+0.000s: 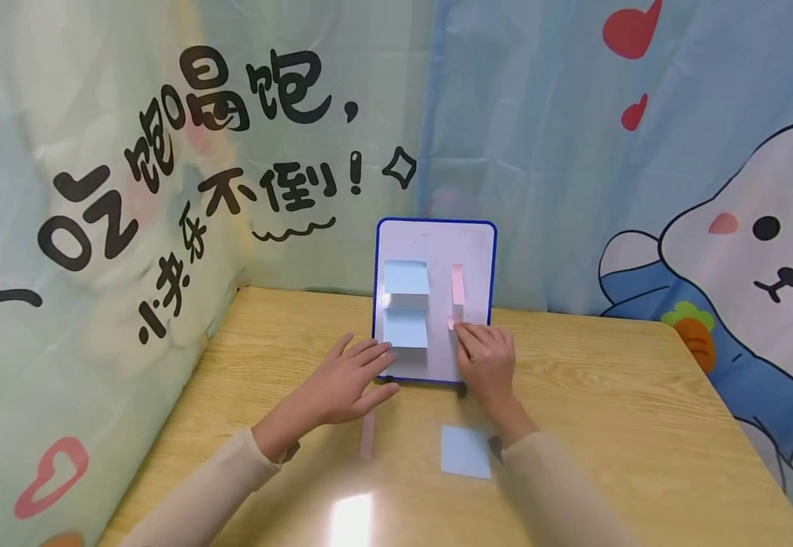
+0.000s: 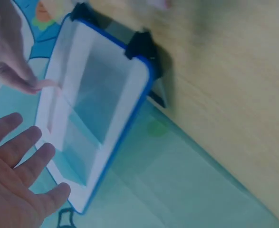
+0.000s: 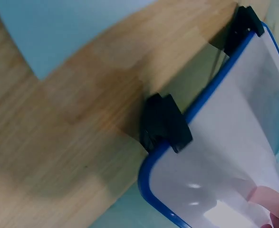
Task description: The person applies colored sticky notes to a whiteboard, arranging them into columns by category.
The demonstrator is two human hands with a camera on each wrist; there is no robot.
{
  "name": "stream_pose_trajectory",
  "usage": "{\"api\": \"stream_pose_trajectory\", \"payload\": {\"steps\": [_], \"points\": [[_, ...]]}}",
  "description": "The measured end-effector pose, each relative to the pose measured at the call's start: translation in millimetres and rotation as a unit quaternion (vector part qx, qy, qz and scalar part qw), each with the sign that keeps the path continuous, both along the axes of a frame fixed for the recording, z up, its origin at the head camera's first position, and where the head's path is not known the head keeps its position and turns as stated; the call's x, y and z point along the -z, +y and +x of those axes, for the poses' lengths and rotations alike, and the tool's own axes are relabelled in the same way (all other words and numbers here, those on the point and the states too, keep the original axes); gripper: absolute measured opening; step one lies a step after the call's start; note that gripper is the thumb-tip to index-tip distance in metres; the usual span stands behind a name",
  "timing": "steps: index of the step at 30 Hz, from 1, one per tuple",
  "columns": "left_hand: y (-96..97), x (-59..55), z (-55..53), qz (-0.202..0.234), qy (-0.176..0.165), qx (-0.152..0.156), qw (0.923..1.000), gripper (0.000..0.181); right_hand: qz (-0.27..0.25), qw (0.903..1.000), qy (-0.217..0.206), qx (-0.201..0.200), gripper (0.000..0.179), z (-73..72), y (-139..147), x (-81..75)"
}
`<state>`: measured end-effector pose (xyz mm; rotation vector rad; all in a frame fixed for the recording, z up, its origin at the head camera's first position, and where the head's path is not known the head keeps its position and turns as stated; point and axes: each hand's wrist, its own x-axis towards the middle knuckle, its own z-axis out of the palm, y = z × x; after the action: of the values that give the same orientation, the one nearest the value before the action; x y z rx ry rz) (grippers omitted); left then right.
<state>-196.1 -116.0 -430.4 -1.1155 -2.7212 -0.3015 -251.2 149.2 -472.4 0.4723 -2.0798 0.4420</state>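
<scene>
A small whiteboard with a blue frame stands propped up on the table. Two blue sticky notes are stuck one above the other on its left side, their lower edges lifting. At the upper right is a narrow pink sticky strip. Just below it, my right hand pinches another pink strip against the board, with the strip's loose end bending outward in the right wrist view. My left hand hovers by the board's lower left, fingers straight and spread, holding nothing.
Black clip feet hold the board's bottom edge. In front of the board, a pink strip and a square blue note lie on the wooden table. A printed curtain hangs behind and to the left.
</scene>
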Motion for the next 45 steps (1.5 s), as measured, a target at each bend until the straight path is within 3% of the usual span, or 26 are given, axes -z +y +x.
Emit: {"api": "stream_pose_trajectory", "payload": {"steps": [6, 11, 17, 23, 32, 45], "points": [[26.1, -13.7, -19.0, -0.005, 0.027, 0.020, 0.9994, 0.056, -0.003, 1.0000, -0.005, -0.005, 0.017, 0.8, 2, 5.6], [48.6, -21.7, -34.8, -0.054, 0.013, 0.027, 0.9981, 0.058, 0.001, 0.9999, -0.001, -0.011, 0.016, -0.6, 3, 12.5], [71.6, -19.2, -55.8, -0.121, -0.002, 0.046, 0.9916, 0.059, 0.023, 0.9995, -0.011, -0.021, 0.016, 3.1, 5, 18.2], [89.1, -12.1, -72.8, -0.145, -0.024, 0.062, 0.9873, 0.060, 0.029, 0.9990, -0.023, -0.023, 0.015, 8.2, 7, 21.2], [97.1, -7.8, -81.6, -0.168, -0.049, 0.063, 0.9826, 0.061, 0.031, 0.9981, -0.043, -0.031, 0.015, 12.7, 7, 20.1], [99.2, -5.3, -88.4, -0.196, -0.013, 0.053, 0.9792, 0.061, 0.046, 0.9978, -0.040, -0.025, 0.015, 12.1, 7, 23.3]]}}
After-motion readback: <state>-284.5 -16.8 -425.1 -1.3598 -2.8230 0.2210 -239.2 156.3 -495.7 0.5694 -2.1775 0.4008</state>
